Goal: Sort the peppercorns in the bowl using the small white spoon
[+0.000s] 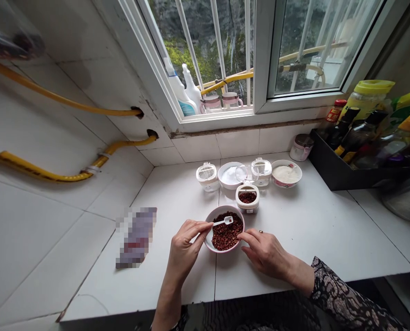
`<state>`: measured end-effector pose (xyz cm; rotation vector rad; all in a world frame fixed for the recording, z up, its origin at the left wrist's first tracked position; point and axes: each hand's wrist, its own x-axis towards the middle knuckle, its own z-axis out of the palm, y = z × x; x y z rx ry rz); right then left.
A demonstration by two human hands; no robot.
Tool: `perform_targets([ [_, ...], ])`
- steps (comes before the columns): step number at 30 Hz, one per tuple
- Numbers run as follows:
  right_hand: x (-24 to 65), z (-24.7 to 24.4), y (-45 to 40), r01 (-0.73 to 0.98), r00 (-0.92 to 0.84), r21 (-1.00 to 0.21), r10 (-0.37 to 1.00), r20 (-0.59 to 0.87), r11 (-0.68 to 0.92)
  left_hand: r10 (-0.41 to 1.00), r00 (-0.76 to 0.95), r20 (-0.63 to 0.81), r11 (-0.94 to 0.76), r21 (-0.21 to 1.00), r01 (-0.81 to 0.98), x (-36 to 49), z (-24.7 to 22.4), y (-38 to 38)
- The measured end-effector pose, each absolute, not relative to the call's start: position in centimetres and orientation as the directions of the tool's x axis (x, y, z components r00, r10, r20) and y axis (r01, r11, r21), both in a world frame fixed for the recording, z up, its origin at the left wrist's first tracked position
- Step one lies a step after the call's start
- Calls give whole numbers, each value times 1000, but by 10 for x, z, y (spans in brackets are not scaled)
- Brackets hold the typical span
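Observation:
My left hand (187, 246) is closed, pinching the handle of a small white spoon (228, 220). The spoon hangs over a white bowl (209, 241) with a pink rim, its scoop above dark red Sichuan peppercorns (225, 236). On the bowl's right side, my right hand (263, 250) grips the rim, its index finger over the edge and the other fingers curled outside. Just behind the bowl stands a small clear-and-white spice jar (247, 198) with its lid up and dark red peppercorns inside.
Behind are two more spice jars (207, 176) (262, 171), a bowl of white powder (231, 175) and a bowl of off-white grains (286, 174). A black bin of bottles (343, 177) stands right. A blurred purple packet (137, 236) lies left on the white tiled counter (177, 197).

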<state>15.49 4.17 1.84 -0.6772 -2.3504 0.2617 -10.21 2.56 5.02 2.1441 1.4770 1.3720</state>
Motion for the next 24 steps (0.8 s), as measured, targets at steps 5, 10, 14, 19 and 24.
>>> perform_targets([
  [5, 154, 17, 41, 406, -641, -356, 540, 546, 842, 770, 214, 600, -560, 476, 678, -94, 47, 30],
  [10, 154, 17, 42, 410, -633, -342, 533, 561, 846, 787, 167, 594, -529, 511, 678, -91, 45, 29],
  [14, 155, 17, 41, 406, -633, -350, 536, 559, 844, 824, 74, 562, -472, 607, 639, -96, 46, 25],
  [19, 155, 18, 41, 405, -637, -352, 536, 554, 844, 846, -8, 532, -425, 684, 593, -101, 45, 21],
  [24, 154, 19, 42, 410, -630, -333, 528, 569, 849, 833, -58, 551, -424, 701, 573, -98, 48, 23],
])
